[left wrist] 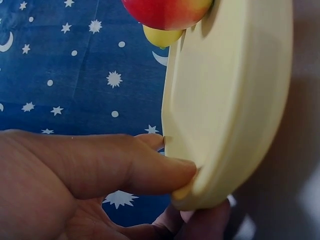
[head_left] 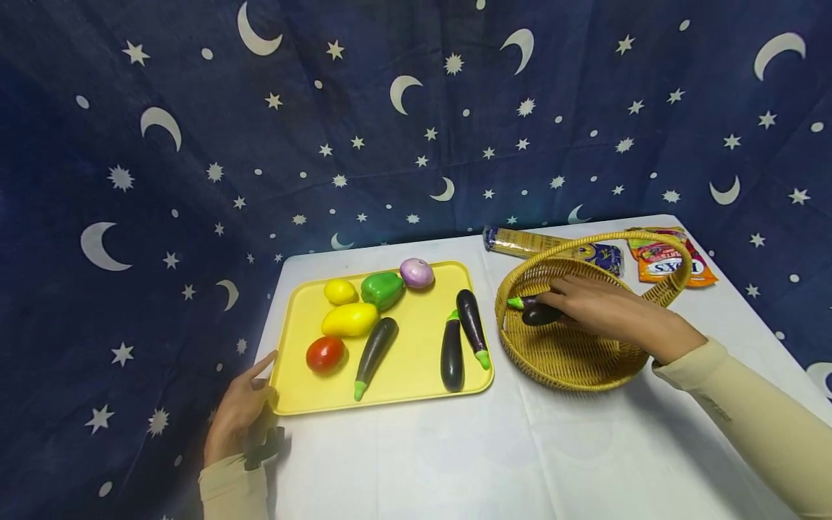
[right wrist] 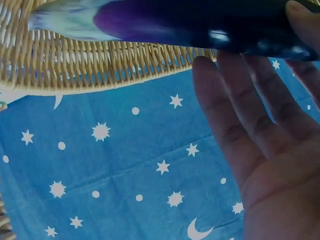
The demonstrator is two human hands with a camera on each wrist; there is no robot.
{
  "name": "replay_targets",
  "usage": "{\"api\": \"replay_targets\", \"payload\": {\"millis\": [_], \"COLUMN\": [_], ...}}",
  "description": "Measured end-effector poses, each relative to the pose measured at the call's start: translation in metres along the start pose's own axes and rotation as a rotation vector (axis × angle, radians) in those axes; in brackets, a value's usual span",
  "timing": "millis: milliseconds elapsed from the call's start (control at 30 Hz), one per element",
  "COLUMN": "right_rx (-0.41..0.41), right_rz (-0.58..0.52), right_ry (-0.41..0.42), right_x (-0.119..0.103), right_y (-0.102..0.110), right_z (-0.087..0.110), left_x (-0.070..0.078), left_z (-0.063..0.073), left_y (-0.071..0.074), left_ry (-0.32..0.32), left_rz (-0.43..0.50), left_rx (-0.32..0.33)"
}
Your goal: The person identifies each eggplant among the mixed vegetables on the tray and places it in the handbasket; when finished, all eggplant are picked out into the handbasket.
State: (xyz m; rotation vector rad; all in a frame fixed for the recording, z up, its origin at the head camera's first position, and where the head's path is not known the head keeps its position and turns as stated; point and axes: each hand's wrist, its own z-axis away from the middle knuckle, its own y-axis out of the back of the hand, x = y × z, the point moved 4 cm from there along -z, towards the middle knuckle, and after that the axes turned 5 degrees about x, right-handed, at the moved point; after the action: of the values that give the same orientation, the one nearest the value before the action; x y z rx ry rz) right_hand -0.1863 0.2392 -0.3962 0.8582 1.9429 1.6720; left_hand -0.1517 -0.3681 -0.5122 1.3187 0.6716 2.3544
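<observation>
My right hand [head_left: 594, 307] reaches over the rim of a wicker basket [head_left: 565, 375] and grips an eggplant between thumb and fingertips. In the right wrist view that eggplant [right wrist: 170, 22] lies across the top, green end to the left. Head view shows a dark rounded eggplant end [head_left: 542, 315] and a green stem beside the fingers; the hand hides the rest. At the near left corner of a yellow tray [head_left: 416, 354], my left hand [head_left: 240, 412] pinches the edge, thumb [left wrist: 175, 175] on the rim and fingers beneath.
Three eggplants, one of them [head_left: 375, 357] mid-tray, share the tray with a tomato [head_left: 326, 354], mango [head_left: 349, 319], lemon [head_left: 341, 291], green bell pepper [head_left: 382, 290] and onion [head_left: 417, 273]. Behind the basket lie a pasta pack [head_left: 526, 243] and a candy bag [head_left: 672, 263]. The basket's handle arches over it.
</observation>
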Motion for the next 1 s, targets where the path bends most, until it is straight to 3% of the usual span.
{"api": "replay_targets", "payload": {"millis": [233,367,800,1000], "right_rx": [-0.177,-0.237,-0.237,-0.181], "right_rz": [0.020,0.010,0.060,0.069], "right_ry": [-0.072,-0.089,-0.073,-0.061], "right_x": [0.006,0.006,0.009,0.010], "right_y": [-0.011,-0.014,-0.024,-0.024], "right_z": [-0.010,-0.012,-0.017,-0.018], "left_x": [0.000,0.001,0.001,0.000], "left_z": [-0.003,-0.003,-0.003,-0.003], "left_y": [-0.001,0.000,0.000,-0.001], "left_ry": [0.015,0.018,-0.006,-0.009], "left_rz": [-0.003,-0.002,-0.002,-0.005], "left_rx": [0.000,0.001,0.005,0.014]}}
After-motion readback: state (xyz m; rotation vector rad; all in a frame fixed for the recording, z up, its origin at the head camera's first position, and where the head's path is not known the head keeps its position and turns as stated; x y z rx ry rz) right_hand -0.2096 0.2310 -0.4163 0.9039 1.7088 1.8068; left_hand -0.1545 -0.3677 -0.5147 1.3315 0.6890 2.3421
